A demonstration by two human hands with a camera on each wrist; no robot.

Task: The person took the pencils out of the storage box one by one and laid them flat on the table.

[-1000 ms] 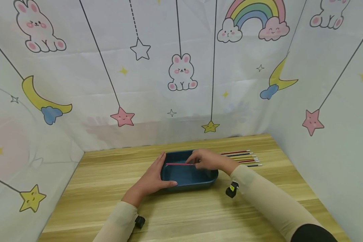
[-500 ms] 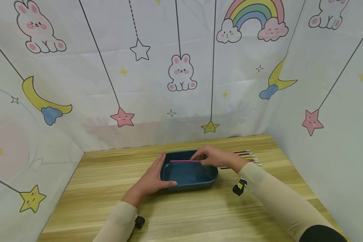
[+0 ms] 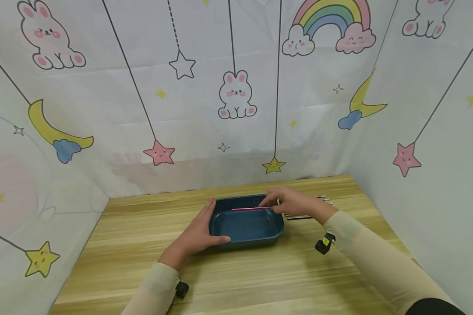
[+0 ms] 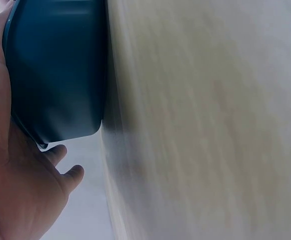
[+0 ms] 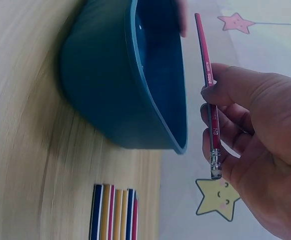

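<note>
A dark blue rectangular container [image 3: 246, 225] stands on the table in the head view. My left hand [image 3: 197, 225] holds its left end, thumb over the front rim and fingers along the back left corner. In the left wrist view that hand [image 4: 23, 170] lies against the container's end. My right hand [image 3: 289, 203] pinches a red pencil [image 3: 250, 209] above the container's back right part. In the right wrist view the pencil [image 5: 210, 95] sits between thumb and fingers, its silver ferrule and eraser toward the palm, apart from the container's rim.
Several pencils [image 3: 299, 217] lie side by side on the table right of the container, partly hidden by my right hand. The right wrist view shows the pencils [image 5: 113, 210] in blue, yellow and red. A patterned white cloth [image 3: 197, 118] rises behind the wooden table [image 3: 236, 280].
My right hand has moved right and slightly farther back with the red pencil, covering more of the pencils on the table. My left hand and the container have stayed put.
</note>
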